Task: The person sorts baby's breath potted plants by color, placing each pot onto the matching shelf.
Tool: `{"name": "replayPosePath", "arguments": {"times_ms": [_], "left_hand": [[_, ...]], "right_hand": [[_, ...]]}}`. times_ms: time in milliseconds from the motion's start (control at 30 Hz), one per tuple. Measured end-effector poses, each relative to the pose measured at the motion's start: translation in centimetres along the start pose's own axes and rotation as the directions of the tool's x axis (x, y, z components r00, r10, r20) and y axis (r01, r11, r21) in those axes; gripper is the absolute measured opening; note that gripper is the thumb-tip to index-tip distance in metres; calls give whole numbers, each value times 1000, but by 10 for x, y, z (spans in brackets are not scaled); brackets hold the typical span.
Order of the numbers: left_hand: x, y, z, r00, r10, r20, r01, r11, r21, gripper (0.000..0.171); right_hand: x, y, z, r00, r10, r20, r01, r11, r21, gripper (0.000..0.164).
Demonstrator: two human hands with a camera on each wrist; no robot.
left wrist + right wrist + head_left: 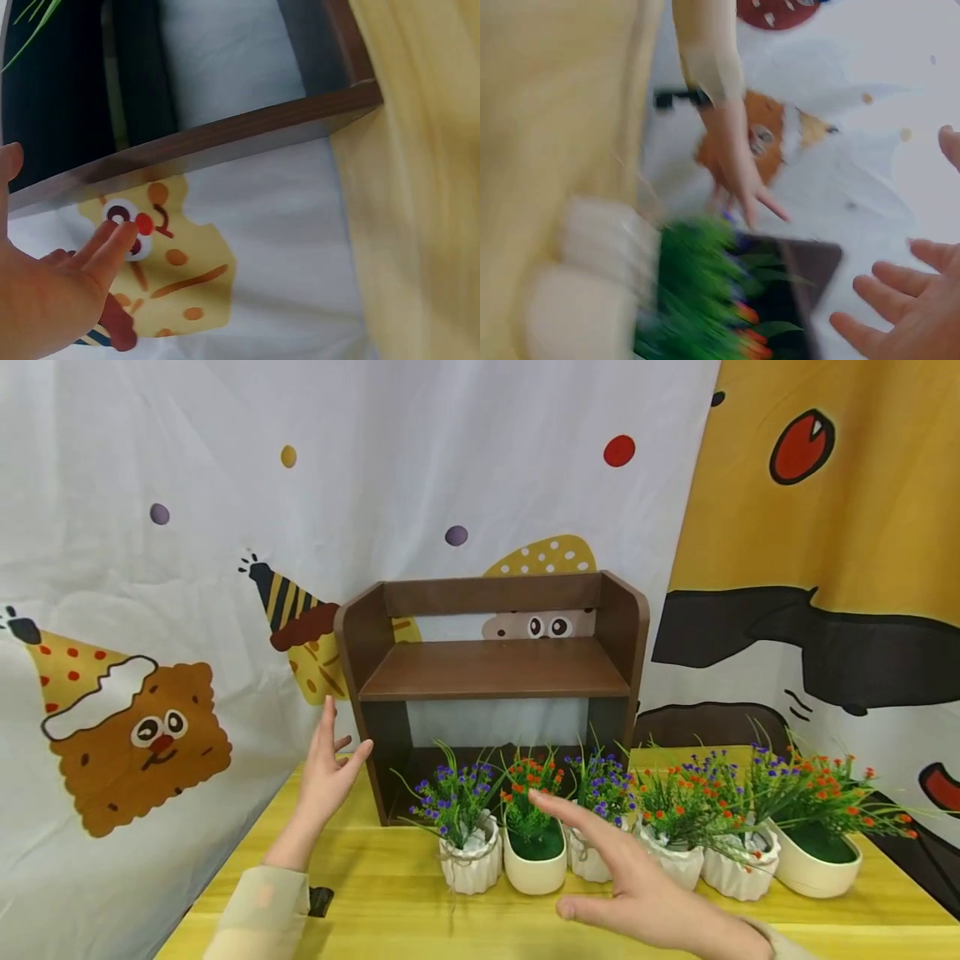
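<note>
Potted flowers [663,817] in a row beyond the right hand [630,872].

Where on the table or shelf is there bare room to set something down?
The upper board of the brown shelf is bare between its side panels. The table has room between the left sleeve and the leftmost pot. It is crowded from there rightward: six potted plants stand close together, partly hiding the lower compartment.
</note>
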State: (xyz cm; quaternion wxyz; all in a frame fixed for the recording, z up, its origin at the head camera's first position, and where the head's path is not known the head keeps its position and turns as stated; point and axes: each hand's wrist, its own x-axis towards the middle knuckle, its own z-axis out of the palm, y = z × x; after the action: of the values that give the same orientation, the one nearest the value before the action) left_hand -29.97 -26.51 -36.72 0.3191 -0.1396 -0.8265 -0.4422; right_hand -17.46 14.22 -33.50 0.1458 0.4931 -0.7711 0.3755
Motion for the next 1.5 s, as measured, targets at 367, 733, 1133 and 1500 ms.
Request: {"name": "replayPosePath", "arguments": {"times_ms": [367,733,1133,1500], "left_hand": [[-13,-23,18,998,-65,18,65,998,-19,90],[-12,-27,29,994,-108,-9,108,994,6,83],[-13,-30,31,998,-24,-62,30,995,99,79],[-13,-37,36,994,35,-102,-23,993,112,83]], "right_hand": [[-14,35,68,989,90,116,-137,859,493,74],[-12,56,99,925,330,188,-371,675,637,98],[-3,51,122,877,433,209,-464,650,601,108],[6,47,124,832,524,181,-527,646,553,93]]}}
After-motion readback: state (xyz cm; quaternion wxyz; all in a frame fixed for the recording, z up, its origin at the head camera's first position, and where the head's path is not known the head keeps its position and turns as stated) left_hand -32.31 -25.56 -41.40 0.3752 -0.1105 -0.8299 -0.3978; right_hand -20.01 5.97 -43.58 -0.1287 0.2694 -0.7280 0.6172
